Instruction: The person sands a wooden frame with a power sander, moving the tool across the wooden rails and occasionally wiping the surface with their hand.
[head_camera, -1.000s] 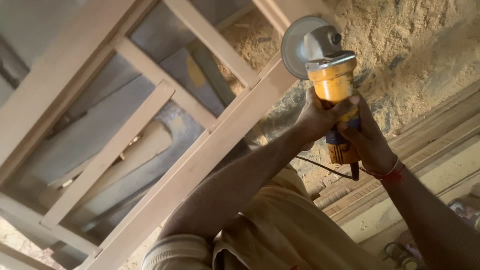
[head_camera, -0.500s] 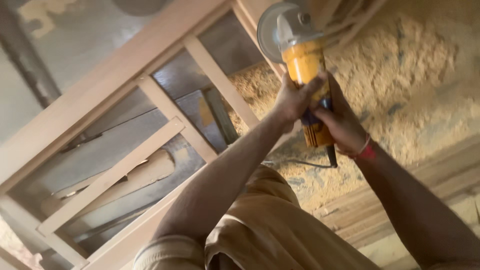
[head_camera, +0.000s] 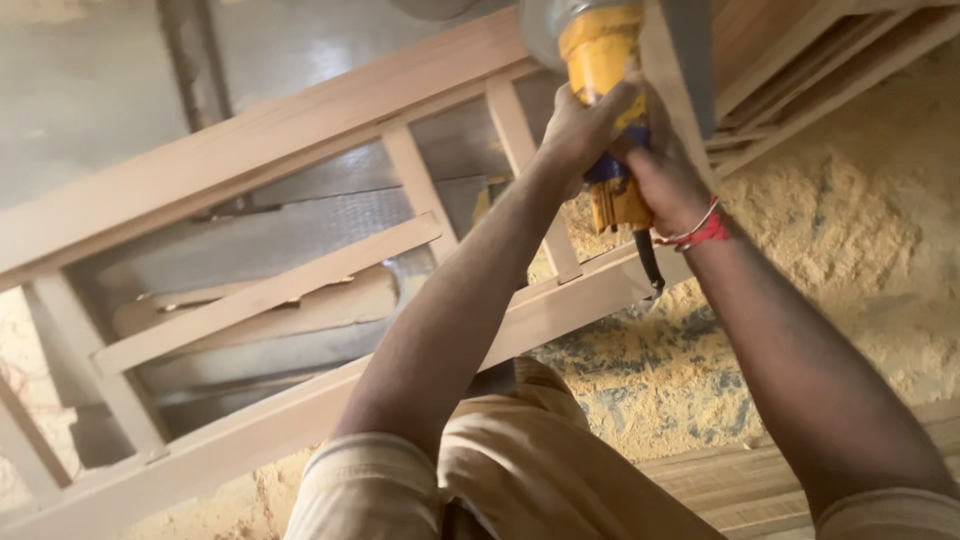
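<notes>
both the left hand (head_camera: 585, 125) and right hand (head_camera: 665, 180) are wrapping their fingers tightly around a yellow angle grinder (head_camera: 605, 110) above the wooden frame (head_camera: 300, 150).

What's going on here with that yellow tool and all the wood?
A person grips a yellow angle grinder in both hands, the left hand high on its body and the right hand lower down by the handle. It is held over a pale wooden frame of rails and slats. Sawdust lies thick on the floor around it, and stacked boards lie at the upper right.
</notes>
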